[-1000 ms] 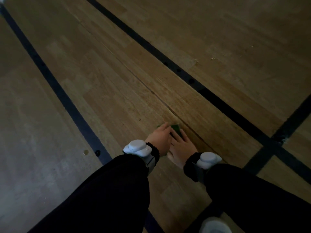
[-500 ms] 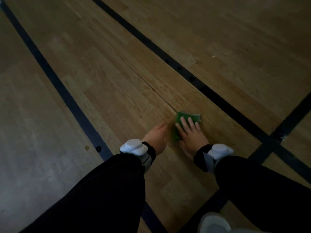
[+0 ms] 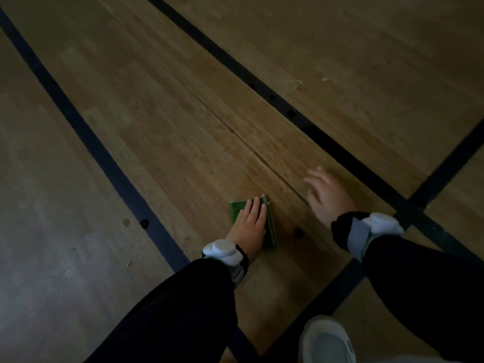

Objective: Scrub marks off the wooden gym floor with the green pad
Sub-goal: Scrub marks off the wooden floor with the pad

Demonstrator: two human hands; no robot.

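Left hand (image 3: 248,226) flat on green pad (image 3: 269,229); bare wooden floor (image 3: 183,142) ahead.

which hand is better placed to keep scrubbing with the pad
Left. The left hand lies flat on the green pad, pressing it to the floor. The right hand is spread open, off to the side, clear of the pad.

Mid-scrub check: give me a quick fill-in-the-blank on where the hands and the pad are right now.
1. The green pad lies flat on the wooden floor under the ____ hand.
2. The right hand is open and holds ____.
3. The pad's colour is ____.
4. The left hand and pad lie between two dark painted ____ on the floor.

Missing words: left; nothing; green; lines
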